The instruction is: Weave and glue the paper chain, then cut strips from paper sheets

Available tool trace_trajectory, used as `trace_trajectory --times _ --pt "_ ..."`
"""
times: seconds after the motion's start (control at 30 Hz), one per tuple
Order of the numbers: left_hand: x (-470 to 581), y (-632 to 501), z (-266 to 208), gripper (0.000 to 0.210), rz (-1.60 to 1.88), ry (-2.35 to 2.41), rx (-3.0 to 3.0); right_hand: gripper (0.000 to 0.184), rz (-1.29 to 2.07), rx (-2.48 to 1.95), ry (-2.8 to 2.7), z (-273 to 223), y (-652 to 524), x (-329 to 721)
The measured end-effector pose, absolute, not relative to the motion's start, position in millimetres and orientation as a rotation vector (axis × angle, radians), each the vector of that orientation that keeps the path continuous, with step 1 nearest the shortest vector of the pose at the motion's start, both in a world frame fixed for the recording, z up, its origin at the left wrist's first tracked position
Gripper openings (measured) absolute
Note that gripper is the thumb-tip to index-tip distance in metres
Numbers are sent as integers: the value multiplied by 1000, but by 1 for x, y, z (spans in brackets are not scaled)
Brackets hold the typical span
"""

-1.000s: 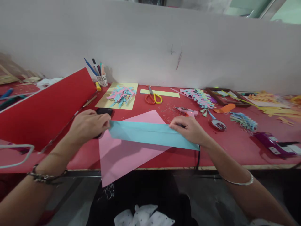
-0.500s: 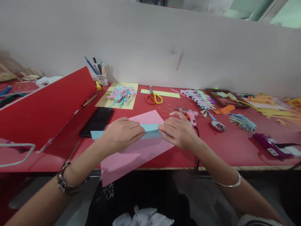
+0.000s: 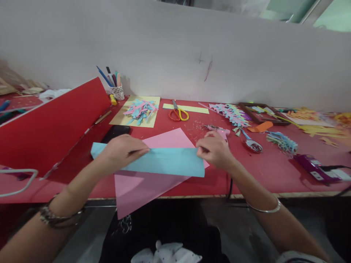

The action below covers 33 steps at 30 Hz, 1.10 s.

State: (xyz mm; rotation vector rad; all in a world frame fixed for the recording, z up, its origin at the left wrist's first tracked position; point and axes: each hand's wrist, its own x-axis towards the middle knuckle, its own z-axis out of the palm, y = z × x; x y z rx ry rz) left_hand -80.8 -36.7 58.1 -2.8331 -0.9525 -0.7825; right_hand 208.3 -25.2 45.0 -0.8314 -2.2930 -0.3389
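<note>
A strip of light blue paper (image 3: 167, 162) stretches between both hands, its broad face turned toward me. My left hand (image 3: 120, 151) pinches its upper edge left of the middle, and the left end sticks out past that wrist. Closed on the upper right corner is my right hand (image 3: 215, 149). Beneath the strip lies a pink sheet of paper (image 3: 148, 193), one corner hanging over the table's front edge. A pink glue gun (image 3: 221, 130) rests just behind my right hand, partly hidden by it. Behind my left hand, a black phone (image 3: 116, 132) is partly covered.
Scissors (image 3: 178, 114) lie across a pale yellow strip (image 3: 196, 109). Left of them, paper clippings (image 3: 142, 110) are heaped on a yellow sheet (image 3: 150, 122). A red board (image 3: 60, 124) leans at the left. To the right are a spoon (image 3: 252, 144) and a purple power strip (image 3: 315, 168).
My hands have moved apart, the left one leftward and the right one slightly rightward. The blue paper now shows a much wider face between them.
</note>
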Motion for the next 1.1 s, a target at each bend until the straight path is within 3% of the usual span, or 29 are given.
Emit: trace_trajectory --times 0.1,0.27,0.43,0.67,0.83,0.97,1.1 --pt "-95 -36 59 48 -801 -1071 -2727 20 -386 -976 -2192 49 -26 231" --pt "-72 -39 67 46 -709 -819 -2712 17 -324 -965 -2265 67 -42 200" --pt "-40 -47 76 35 -635 -715 -2596 26 -172 -909 -2651 73 -51 156" --pt "-33 -44 73 28 -667 -541 -2199 45 -51 -826 -2609 73 -40 156" --pt "-83 -30 66 29 -604 -595 -2137 43 49 -872 -2566 77 -36 188" --pt "-127 -28 65 36 -646 -990 -2101 37 -58 -888 -2464 81 -34 212" --pt "-118 -39 72 24 -845 -1044 -1935 33 -489 -745 -2427 79 -36 206"
